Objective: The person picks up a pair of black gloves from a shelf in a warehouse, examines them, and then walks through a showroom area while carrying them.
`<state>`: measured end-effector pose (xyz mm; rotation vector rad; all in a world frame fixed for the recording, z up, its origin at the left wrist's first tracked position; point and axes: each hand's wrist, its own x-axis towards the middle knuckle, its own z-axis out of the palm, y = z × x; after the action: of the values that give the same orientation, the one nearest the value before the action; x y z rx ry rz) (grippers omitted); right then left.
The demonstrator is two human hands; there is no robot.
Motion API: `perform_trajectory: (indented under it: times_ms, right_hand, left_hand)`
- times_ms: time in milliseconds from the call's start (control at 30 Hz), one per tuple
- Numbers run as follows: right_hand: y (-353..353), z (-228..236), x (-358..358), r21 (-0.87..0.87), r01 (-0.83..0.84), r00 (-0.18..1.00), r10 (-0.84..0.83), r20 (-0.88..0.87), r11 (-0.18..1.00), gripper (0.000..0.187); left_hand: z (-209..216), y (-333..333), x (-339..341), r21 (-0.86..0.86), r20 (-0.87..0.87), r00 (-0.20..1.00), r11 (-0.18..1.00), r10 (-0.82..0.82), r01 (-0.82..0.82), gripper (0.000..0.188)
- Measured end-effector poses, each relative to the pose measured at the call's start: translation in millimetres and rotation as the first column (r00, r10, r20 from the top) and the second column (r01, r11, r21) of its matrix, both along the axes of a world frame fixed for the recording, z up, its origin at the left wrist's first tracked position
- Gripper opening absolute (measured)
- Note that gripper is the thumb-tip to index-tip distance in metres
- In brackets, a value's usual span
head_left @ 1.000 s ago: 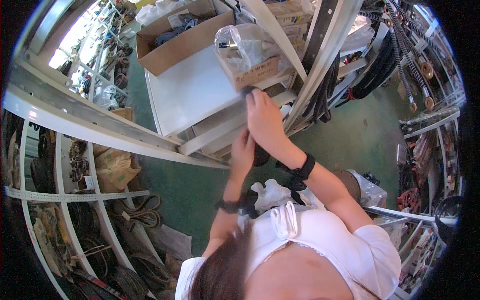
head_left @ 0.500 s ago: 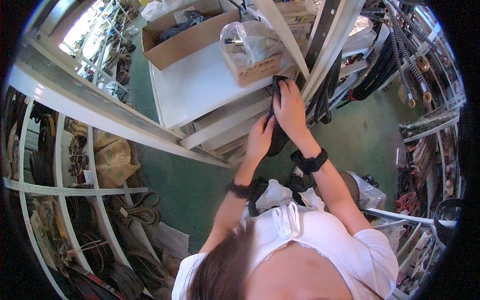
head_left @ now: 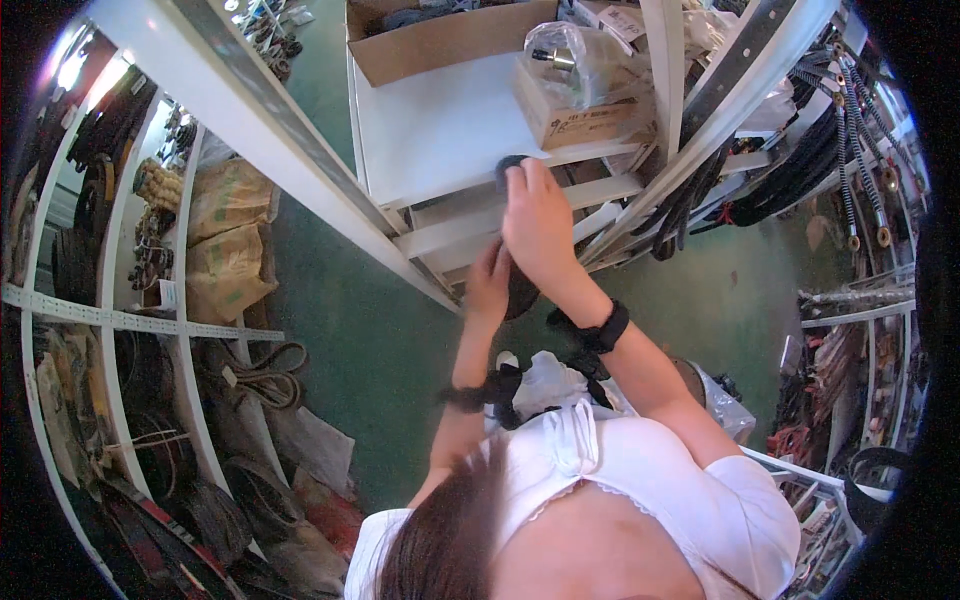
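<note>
Some black item [head_left: 509, 172] is hanging right in front of a white shelf [head_left: 430, 130], top end sticking out past the right hand [head_left: 538, 215], which is gripping it up high. The left hand [head_left: 487, 288], kinda blurry, is holding on lower down. On the shelf, a small cardboard box [head_left: 598, 126] is sitting right of a bigger open carton [head_left: 450, 48].

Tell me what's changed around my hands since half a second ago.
Your left hand and right hand moved left relative to the small box, from below its front to past its near left corner. The view swung left, so the white shelf sits farther right. Your right hand still holds the black item; your left hand's grip is blurred. The plastic bag stayed on the small box.
</note>
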<state>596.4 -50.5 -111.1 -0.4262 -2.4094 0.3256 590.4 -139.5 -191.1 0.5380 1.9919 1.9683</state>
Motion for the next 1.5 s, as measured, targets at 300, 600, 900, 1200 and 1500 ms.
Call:
perform_trajectory:
  times_ms: [300,600,900,1200,1500]
  right_hand:
    - [-41.5,-10.8,-22.1,-0.149,-0.569,0.82,0.572,-0.028,0.808,0.029]
    - [-11.5,-50.9,53.4,-0.357,-0.267,0.962,0.227,-0.152,0.895,0.039]
    - [66.4,-37.1,76.0,-0.115,0.206,0.977,-0.21,-0.025,0.972,0.037]
    - [54.5,-44.9,52.7,-0.035,0.06,0.99,-0.055,0.127,0.998,0.025]
    - [-26.0,-53.5,5.6,0.016,-0.351,0.932,0.348,0.101,0.936,0.029]
  left_hand:
    - [3.1,-47.6,-11.7,0.062,0.06,0.977,0.976,0.204,-0.207,0.025]
    - [15.4,-33.4,16.3,-0.191,0.129,0.991,0.979,-0.045,0.07,0.023]
    - [13.6,68.9,22.0,-0.106,-0.031,0.879,0.876,-0.477,0.471,0.028]
    - [-3.0,57.8,17.0,-0.227,-0.058,0.935,0.916,-0.35,0.329,0.026]
    - [-20.7,-39.6,4.2,-0.113,0.009,1.0,0.993,0.022,-0.021,0.021]
